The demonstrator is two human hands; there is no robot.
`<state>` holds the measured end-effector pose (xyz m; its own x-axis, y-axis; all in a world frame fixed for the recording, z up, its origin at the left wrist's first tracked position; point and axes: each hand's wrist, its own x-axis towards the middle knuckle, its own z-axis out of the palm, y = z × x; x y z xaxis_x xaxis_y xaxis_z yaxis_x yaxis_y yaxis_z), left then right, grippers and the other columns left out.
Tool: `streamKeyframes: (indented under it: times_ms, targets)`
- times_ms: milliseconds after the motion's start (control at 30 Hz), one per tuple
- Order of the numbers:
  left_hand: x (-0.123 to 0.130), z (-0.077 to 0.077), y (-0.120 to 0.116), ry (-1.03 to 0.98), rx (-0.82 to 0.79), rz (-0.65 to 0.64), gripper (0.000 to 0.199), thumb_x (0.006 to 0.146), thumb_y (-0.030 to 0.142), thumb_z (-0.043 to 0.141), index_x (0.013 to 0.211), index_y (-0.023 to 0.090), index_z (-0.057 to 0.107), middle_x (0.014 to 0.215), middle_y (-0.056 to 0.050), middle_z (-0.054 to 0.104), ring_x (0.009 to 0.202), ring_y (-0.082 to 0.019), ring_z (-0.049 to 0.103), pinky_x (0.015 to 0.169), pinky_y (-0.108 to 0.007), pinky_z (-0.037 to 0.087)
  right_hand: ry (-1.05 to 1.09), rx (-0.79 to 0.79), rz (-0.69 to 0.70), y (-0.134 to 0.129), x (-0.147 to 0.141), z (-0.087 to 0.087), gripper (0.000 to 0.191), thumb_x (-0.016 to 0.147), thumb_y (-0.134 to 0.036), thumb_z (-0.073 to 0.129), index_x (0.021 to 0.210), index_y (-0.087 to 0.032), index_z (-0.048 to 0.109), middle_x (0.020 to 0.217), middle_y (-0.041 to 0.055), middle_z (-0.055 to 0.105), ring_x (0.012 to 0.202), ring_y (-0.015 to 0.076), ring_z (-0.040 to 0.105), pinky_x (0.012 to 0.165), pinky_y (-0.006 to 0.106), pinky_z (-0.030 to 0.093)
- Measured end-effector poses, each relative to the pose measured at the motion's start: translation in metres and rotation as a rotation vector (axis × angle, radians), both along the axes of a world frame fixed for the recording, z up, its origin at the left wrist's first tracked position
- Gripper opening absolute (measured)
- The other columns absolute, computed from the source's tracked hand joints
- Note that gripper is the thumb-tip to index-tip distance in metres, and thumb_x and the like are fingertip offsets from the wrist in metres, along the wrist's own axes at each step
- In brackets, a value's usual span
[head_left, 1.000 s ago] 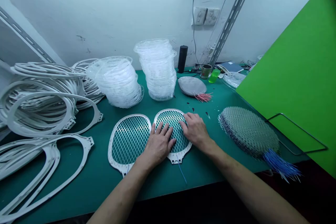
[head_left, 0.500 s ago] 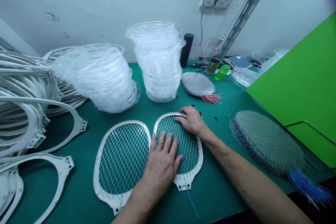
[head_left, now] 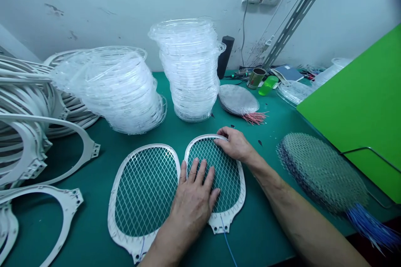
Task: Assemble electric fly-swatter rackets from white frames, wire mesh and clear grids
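Observation:
Two white oval frames with mesh lie side by side on the green table. My left hand (head_left: 194, 200) rests flat with spread fingers on the right meshed frame (head_left: 242, 194), its little-finger side near the left meshed frame (head_left: 113, 206). At the right frame's upper right rim, my right hand (head_left: 233, 144) has its thumb over the mesh and its fingers curled around the rim. A blue cord (head_left: 229, 247) trails from the right frame's neck.
Clear ring stacks (head_left: 192, 75) stand at the back. White frames (head_left: 83, 146) pile up on the left. On the right are a grey mesh stack (head_left: 322, 171), a green panel (head_left: 360, 108), a mesh disc with red strands (head_left: 238, 99) and a tin (head_left: 256, 78).
The view has shifted slightly. Both hands keep nearly the same places on the right meshed frame.

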<state>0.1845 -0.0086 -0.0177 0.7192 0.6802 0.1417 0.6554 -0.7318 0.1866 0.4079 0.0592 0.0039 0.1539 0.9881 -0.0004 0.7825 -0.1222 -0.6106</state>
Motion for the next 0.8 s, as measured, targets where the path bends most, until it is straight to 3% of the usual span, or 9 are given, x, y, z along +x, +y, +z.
streamKeyframes:
  times_ms: [233, 800]
  targets:
    - [-0.0014, 0.0031, -0.0007, 0.014, 0.025, 0.006, 0.055, 0.105, 0.051, 0.043, 0.15, 0.023, 0.054, 0.159, -0.014, 0.047, 0.15, -0.04, 0.038, 0.12, -0.069, 0.03, 0.02, -0.051, 0.01, 0.0032, 0.0022, 0.0002, 0.013, 0.084, -0.022, 0.065, 0.096, -0.018, 0.07, 0.09, 0.0029, 0.074, 0.08, 0.0174, 0.064, 0.07, 0.027, 0.044]
    - [-0.0042, 0.0087, 0.0002, 0.012, -0.024, 0.04, 0.059, 0.105, 0.052, 0.04, 0.152, 0.019, 0.05, 0.159, -0.015, 0.046, 0.152, -0.037, 0.035, 0.121, -0.067, 0.031, -0.07, -0.001, 0.038, 0.0012, 0.0036, -0.0082, 0.015, 0.092, -0.023, 0.064, 0.106, -0.017, 0.068, 0.104, 0.0074, 0.072, 0.094, 0.0193, 0.064, 0.086, 0.03, 0.045]
